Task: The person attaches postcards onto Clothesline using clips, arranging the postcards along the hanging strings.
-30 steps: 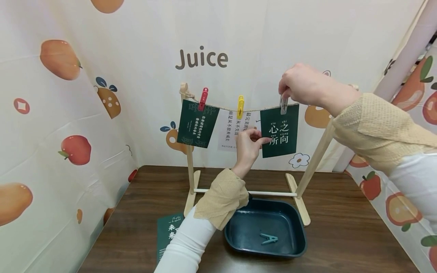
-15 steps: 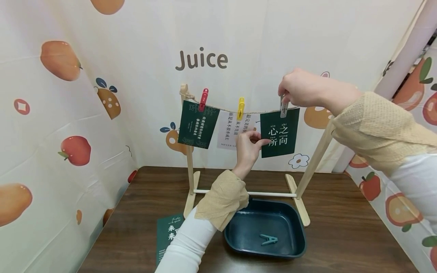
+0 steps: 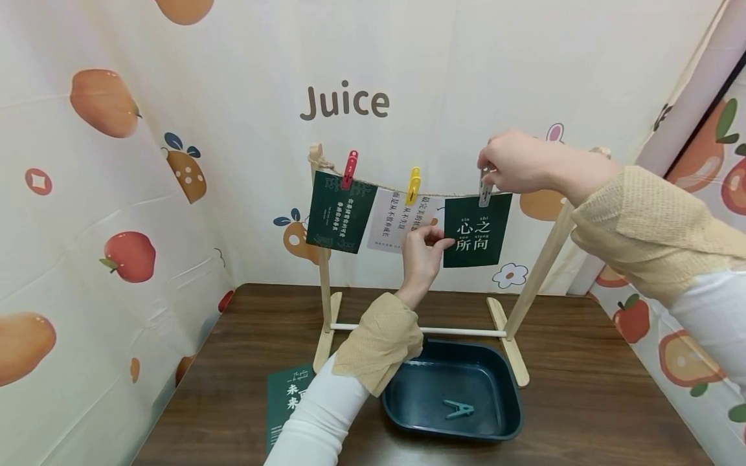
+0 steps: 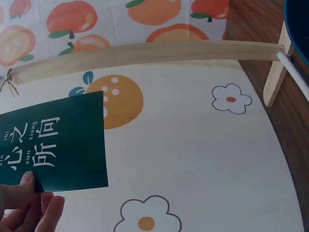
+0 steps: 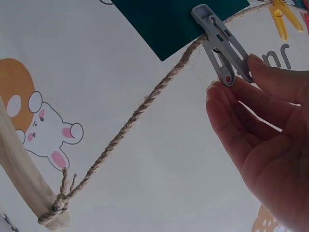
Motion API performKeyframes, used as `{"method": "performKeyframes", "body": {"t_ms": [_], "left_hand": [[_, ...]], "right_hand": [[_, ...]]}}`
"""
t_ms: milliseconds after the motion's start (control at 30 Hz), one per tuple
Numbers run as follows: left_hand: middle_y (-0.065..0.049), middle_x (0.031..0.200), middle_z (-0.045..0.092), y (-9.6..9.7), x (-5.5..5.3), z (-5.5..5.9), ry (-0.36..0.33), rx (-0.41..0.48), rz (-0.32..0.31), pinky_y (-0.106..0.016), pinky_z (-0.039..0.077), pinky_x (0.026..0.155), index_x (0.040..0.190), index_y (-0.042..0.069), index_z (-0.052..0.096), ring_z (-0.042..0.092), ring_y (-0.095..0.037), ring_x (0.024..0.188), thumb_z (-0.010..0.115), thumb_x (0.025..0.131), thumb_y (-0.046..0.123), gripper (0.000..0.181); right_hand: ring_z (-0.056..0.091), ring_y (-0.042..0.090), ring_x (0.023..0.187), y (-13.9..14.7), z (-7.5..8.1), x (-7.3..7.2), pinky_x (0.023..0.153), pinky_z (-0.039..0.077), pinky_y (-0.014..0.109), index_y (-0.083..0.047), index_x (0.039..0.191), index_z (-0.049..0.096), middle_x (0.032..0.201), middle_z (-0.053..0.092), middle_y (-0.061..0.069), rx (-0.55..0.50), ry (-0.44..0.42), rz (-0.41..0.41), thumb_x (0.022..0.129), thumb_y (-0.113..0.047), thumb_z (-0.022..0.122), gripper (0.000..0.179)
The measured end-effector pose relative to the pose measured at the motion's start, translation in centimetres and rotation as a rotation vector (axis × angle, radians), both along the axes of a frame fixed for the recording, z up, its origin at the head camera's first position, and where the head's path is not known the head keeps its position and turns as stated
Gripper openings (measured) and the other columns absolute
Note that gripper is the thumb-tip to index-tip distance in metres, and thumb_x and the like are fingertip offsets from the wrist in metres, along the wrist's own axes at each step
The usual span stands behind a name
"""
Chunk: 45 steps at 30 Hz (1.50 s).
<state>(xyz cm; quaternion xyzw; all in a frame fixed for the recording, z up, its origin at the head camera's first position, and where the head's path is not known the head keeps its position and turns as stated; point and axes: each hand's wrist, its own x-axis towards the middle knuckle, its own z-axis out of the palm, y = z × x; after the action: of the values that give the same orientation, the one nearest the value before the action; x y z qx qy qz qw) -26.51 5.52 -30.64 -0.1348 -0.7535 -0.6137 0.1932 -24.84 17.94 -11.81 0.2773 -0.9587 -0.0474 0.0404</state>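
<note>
My right hand [image 3: 521,162] pinches the handle end of a grey clothespin [image 5: 219,43] between thumb and fingers. The clothespin's nose lies over the top edge of a dark green card with white characters [image 3: 478,230], where the twine [image 5: 137,113] passes. My left hand [image 3: 421,255] pinches that card at its left edge, its thumb [image 4: 28,182] on the printed face and the other fingers curled beneath. Farther left on the twine, a yellow clothespin [image 3: 413,186] holds a white card [image 3: 396,223], and a red clothespin [image 3: 350,169] holds another green card [image 3: 340,213].
The twine is tied to a wooden stand [image 3: 539,272] with a white crossbar [image 3: 463,332]. A dark blue tray [image 3: 519,414] in front of it contains a teal clothespin [image 3: 459,409]. Another green card [image 3: 282,395] lies on the table [image 3: 221,388], partly hidden by my left sleeve.
My right hand has lowered a little with the grey clothespin, and the twine sags slightly lower. The held card hangs straighter, and my left thumb covers less of it.
</note>
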Motion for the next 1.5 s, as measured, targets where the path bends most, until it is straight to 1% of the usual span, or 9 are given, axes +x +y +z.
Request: {"method": "performKeyframes", "body": {"t_ms": [233, 433, 633, 767, 867, 1067, 1167, 1333, 1500], "left_hand": [[-0.007, 0.077, 0.063, -0.2, 0.2, -0.1, -0.007, -0.04, 0.009, -0.017, 0.043, 0.06, 0.08, 0.0, 0.065, 0.056, -0.011, 0.067, 0.069, 0.076, 0.007, 0.009], [-0.007, 0.083, 0.065, -0.3, 0.4, -0.2, 0.002, -0.078, 0.008, -0.016, 0.043, 0.062, 0.085, 0.0, 0.067, 0.058, -0.012, 0.07, 0.067, 0.079, 0.01, 0.012], [-0.005, 0.09, 0.065, -0.6, 0.8, -0.1, -0.01, -0.122, 0.001, -0.018, 0.044, 0.066, 0.094, 0.003, 0.066, 0.058, -0.011, 0.074, 0.064, 0.082, 0.013, 0.017], [-0.006, 0.093, 0.064, -0.8, 1.1, 0.0, -0.022, -0.148, 0.002, -0.018, 0.045, 0.066, 0.1, 0.003, 0.064, 0.059, -0.012, 0.077, 0.064, 0.082, 0.013, 0.021], [-0.006, 0.094, 0.064, -1.0, 1.3, 0.0, -0.02, -0.161, 0.004, -0.018, 0.045, 0.065, 0.103, 0.002, 0.064, 0.06, -0.012, 0.078, 0.064, 0.082, 0.013, 0.024], [-0.007, 0.097, 0.064, -1.3, 1.7, -0.1, -0.013, -0.157, -0.001, -0.017, 0.046, 0.063, 0.106, 0.0, 0.062, 0.06, -0.014, 0.08, 0.063, 0.082, 0.013, 0.027], [-0.008, 0.096, 0.064, -1.6, 1.9, -0.3, 0.0, -0.153, 0.001, -0.016, 0.046, 0.062, 0.106, 0.0, 0.062, 0.06, -0.014, 0.078, 0.064, 0.082, 0.011, 0.027], [-0.008, 0.093, 0.064, -2.2, 2.4, -0.6, 0.024, -0.167, 0.003, -0.016, 0.046, 0.059, 0.105, 0.001, 0.063, 0.06, -0.013, 0.075, 0.065, 0.081, 0.011, 0.025], [-0.008, 0.094, 0.063, -3.0, 3.1, -1.0, 0.036, -0.208, 0.007, -0.02, 0.047, 0.062, 0.104, 0.002, 0.062, 0.058, -0.016, 0.077, 0.064, 0.082, 0.012, 0.024]], "right_hand": [[0.052, 0.032, 0.084, 0.2, -0.1, 0.1, 0.074, 0.044, 0.044, 0.012, 0.101, 0.057, 0.093, 0.055, 0.022, -0.008, -0.004, 0.004, 0.083, -0.002, 0.052, 0.023], [0.051, 0.033, 0.085, 0.2, -0.2, 0.1, 0.075, 0.044, 0.045, 0.011, 0.103, 0.056, 0.095, 0.054, 0.022, 0.003, -0.004, 0.002, 0.08, -0.002, 0.051, 0.027], [0.051, 0.033, 0.086, 0.3, -0.4, 0.3, 0.076, 0.044, 0.045, 0.011, 0.103, 0.056, 0.095, 0.055, 0.023, -0.016, 0.014, 0.013, 0.08, -0.001, 0.052, 0.026], [0.052, 0.035, 0.09, 0.4, -0.5, 0.4, 0.078, 0.043, 0.046, 0.011, 0.107, 0.054, 0.097, 0.054, 0.024, -0.021, 0.003, 0.012, 0.081, -0.002, 0.052, 0.029], [0.052, 0.037, 0.093, 0.5, -0.5, 0.4, 0.08, 0.042, 0.047, 0.011, 0.111, 0.051, 0.101, 0.053, 0.025, -0.025, -0.005, 0.008, 0.082, -0.004, 0.053, 0.033], [0.053, 0.036, 0.089, 0.8, -0.8, 0.5, 0.077, 0.044, 0.046, 0.009, 0.119, 0.046, 0.102, 0.053, 0.026, -0.04, -0.006, -0.014, 0.083, -0.007, 0.057, 0.041], [0.052, 0.037, 0.091, 1.1, -1.0, 0.4, 0.077, 0.044, 0.048, 0.008, 0.122, 0.043, 0.105, 0.052, 0.027, -0.056, -0.007, -0.024, 0.083, -0.009, 0.058, 0.044], [0.05, 0.039, 0.096, 1.6, -1.3, 0.7, 0.08, 0.042, 0.049, 0.008, 0.12, 0.045, 0.107, 0.051, 0.028, -0.106, 0.049, -0.012, 0.083, -0.01, 0.059, 0.043], [0.051, 0.037, 0.094, 2.2, -1.9, 1.2, 0.079, 0.041, 0.048, 0.007, 0.114, 0.05, 0.106, 0.052, 0.025, -0.183, 0.133, 0.01, 0.082, -0.007, 0.06, 0.037]]}}
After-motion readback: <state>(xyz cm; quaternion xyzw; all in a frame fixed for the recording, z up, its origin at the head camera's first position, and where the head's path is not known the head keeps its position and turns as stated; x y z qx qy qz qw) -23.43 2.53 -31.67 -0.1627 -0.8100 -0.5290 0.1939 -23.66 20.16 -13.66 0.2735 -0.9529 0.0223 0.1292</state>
